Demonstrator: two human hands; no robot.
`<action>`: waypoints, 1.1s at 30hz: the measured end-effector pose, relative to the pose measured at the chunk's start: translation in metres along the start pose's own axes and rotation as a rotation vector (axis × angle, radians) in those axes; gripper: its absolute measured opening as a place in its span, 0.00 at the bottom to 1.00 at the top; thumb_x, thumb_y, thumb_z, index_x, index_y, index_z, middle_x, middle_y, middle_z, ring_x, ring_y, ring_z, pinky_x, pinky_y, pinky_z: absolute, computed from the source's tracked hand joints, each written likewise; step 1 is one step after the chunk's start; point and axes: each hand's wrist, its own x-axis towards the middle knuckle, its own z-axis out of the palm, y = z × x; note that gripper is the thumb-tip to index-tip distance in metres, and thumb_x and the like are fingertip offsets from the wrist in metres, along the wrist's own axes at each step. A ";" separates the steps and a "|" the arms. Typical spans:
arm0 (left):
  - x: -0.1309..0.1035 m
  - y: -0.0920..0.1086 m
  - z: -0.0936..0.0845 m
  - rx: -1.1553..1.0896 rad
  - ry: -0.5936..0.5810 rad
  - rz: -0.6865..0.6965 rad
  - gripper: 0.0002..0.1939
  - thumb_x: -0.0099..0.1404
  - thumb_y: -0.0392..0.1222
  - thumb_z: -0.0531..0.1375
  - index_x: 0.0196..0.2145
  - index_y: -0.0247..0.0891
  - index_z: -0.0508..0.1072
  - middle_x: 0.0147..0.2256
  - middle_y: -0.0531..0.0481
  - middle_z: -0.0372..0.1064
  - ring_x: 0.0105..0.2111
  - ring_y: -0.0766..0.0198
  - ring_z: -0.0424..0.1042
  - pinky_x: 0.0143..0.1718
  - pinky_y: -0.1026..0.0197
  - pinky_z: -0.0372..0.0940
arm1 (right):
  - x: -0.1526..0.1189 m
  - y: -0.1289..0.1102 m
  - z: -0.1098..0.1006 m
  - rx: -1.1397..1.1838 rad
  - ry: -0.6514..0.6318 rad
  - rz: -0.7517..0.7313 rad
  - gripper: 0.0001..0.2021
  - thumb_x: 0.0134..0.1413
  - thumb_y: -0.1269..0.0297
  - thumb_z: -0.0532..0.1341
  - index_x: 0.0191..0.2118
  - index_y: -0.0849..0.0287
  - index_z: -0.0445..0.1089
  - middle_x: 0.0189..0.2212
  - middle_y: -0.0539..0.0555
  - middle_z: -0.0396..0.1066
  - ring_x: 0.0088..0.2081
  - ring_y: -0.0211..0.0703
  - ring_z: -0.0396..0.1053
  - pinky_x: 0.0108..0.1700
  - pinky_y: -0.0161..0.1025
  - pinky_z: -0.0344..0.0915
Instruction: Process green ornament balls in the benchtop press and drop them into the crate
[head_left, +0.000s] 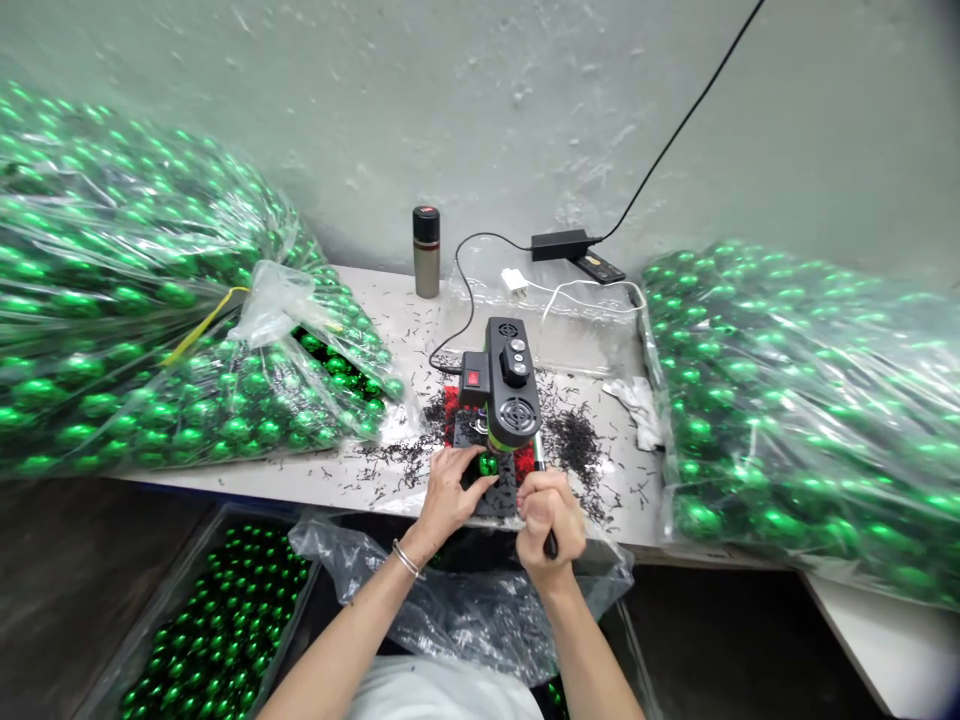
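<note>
A shiny green ball (488, 464) sits under the head of a small black bench press machine (511, 375). My left hand (452, 488) grips the ball between thumb and fingers, and a bracelet circles that wrist. My right hand (551, 515) is wrapped round the black-ended lever handle (551, 545) at the machine's right side. A red rocker switch (472, 378) shows on the machine's side box. Red material (524, 462) lies beside the machine's dark base. Small black scraps (574, 445) are strewn around it.
Large clear bags of green balls stand at left (150, 330) and right (795, 400). A bottle (427, 255), a power adapter (561, 244), a white plug (514, 281) and a white glove-like cloth (641, 410) are on the table (382, 300). Below left, a bin holds more green balls (225, 610).
</note>
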 end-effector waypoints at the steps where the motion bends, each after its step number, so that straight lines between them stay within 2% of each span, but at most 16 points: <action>1: 0.000 0.000 0.000 -0.001 0.000 0.003 0.15 0.64 0.44 0.63 0.48 0.39 0.73 0.42 0.45 0.75 0.43 0.54 0.71 0.51 0.48 0.62 | -0.005 0.005 0.001 -0.009 0.001 -0.031 0.13 0.62 0.73 0.49 0.26 0.57 0.58 0.25 0.49 0.62 0.27 0.36 0.62 0.33 0.38 0.62; 4: -0.001 0.001 0.000 0.004 0.001 -0.003 0.15 0.63 0.44 0.63 0.47 0.39 0.73 0.40 0.45 0.74 0.43 0.54 0.71 0.50 0.48 0.63 | -0.017 0.017 0.006 -0.040 0.031 -0.095 0.14 0.65 0.70 0.48 0.26 0.57 0.59 0.26 0.49 0.63 0.27 0.36 0.63 0.37 0.41 0.64; 8: -0.001 0.002 0.000 0.005 0.017 -0.017 0.15 0.63 0.44 0.64 0.47 0.39 0.73 0.40 0.44 0.72 0.43 0.53 0.69 0.47 0.49 0.64 | -0.027 0.025 0.011 -0.044 0.091 -0.083 0.15 0.66 0.67 0.46 0.26 0.57 0.58 0.26 0.49 0.63 0.27 0.36 0.63 0.38 0.43 0.65; 14: -0.001 0.002 0.000 -0.002 0.009 -0.002 0.15 0.63 0.43 0.64 0.48 0.39 0.73 0.41 0.43 0.71 0.44 0.53 0.68 0.47 0.49 0.65 | -0.032 0.029 0.016 -0.036 0.104 -0.079 0.15 0.67 0.66 0.44 0.27 0.56 0.56 0.27 0.49 0.62 0.27 0.36 0.64 0.39 0.44 0.67; 16: -0.002 0.001 0.000 -0.004 0.018 0.004 0.15 0.63 0.42 0.64 0.48 0.38 0.73 0.41 0.43 0.71 0.45 0.52 0.68 0.48 0.48 0.66 | -0.033 0.031 0.015 -0.048 0.082 -0.089 0.15 0.67 0.67 0.44 0.28 0.55 0.56 0.27 0.49 0.61 0.27 0.36 0.65 0.40 0.44 0.67; 19: -0.002 0.000 0.001 -0.014 0.038 0.016 0.15 0.63 0.42 0.63 0.48 0.38 0.73 0.43 0.42 0.71 0.48 0.51 0.68 0.49 0.47 0.66 | -0.030 0.031 0.012 -0.077 -0.018 -0.152 0.13 0.65 0.69 0.45 0.28 0.55 0.57 0.27 0.49 0.62 0.29 0.37 0.66 0.39 0.42 0.66; 21: -0.002 -0.001 0.003 -0.025 0.046 0.017 0.15 0.63 0.42 0.63 0.48 0.38 0.73 0.43 0.42 0.71 0.48 0.51 0.68 0.50 0.46 0.66 | -0.024 0.027 0.008 -0.087 -0.058 -0.171 0.13 0.64 0.70 0.46 0.28 0.56 0.58 0.27 0.50 0.62 0.29 0.38 0.65 0.38 0.42 0.66; 23: -0.001 -0.002 0.005 -0.037 0.054 0.001 0.15 0.63 0.42 0.64 0.47 0.39 0.74 0.43 0.43 0.72 0.49 0.51 0.68 0.51 0.45 0.65 | -0.012 0.017 0.004 -0.066 -0.036 -0.132 0.13 0.63 0.72 0.47 0.27 0.56 0.58 0.26 0.49 0.62 0.28 0.37 0.63 0.36 0.41 0.64; 26: 0.002 0.000 0.004 -0.059 0.064 -0.037 0.14 0.61 0.41 0.65 0.46 0.39 0.74 0.43 0.43 0.72 0.49 0.51 0.69 0.52 0.44 0.65 | 0.016 -0.004 -0.003 -0.001 0.035 0.004 0.14 0.61 0.74 0.49 0.25 0.56 0.57 0.24 0.48 0.61 0.26 0.36 0.61 0.31 0.37 0.59; 28: 0.000 0.003 0.000 -0.065 0.085 -0.053 0.14 0.61 0.42 0.66 0.45 0.39 0.75 0.43 0.42 0.72 0.49 0.50 0.70 0.52 0.43 0.66 | 0.037 -0.018 -0.007 0.024 0.024 0.110 0.14 0.62 0.75 0.50 0.24 0.56 0.57 0.23 0.48 0.61 0.27 0.36 0.62 0.30 0.37 0.58; 31: -0.018 0.012 -0.013 -0.040 0.089 0.009 0.16 0.62 0.45 0.65 0.47 0.41 0.74 0.44 0.41 0.73 0.49 0.49 0.70 0.51 0.43 0.66 | 0.055 -0.031 -0.010 0.037 -0.003 0.163 0.15 0.62 0.74 0.51 0.23 0.57 0.57 0.22 0.48 0.60 0.26 0.36 0.61 0.30 0.37 0.58; 33: -0.038 0.019 -0.023 -0.004 0.036 0.110 0.18 0.62 0.47 0.65 0.50 0.41 0.72 0.45 0.41 0.74 0.50 0.49 0.70 0.52 0.43 0.66 | 0.056 -0.032 -0.010 0.045 0.016 0.144 0.15 0.62 0.74 0.52 0.23 0.57 0.57 0.22 0.47 0.60 0.27 0.36 0.62 0.30 0.37 0.58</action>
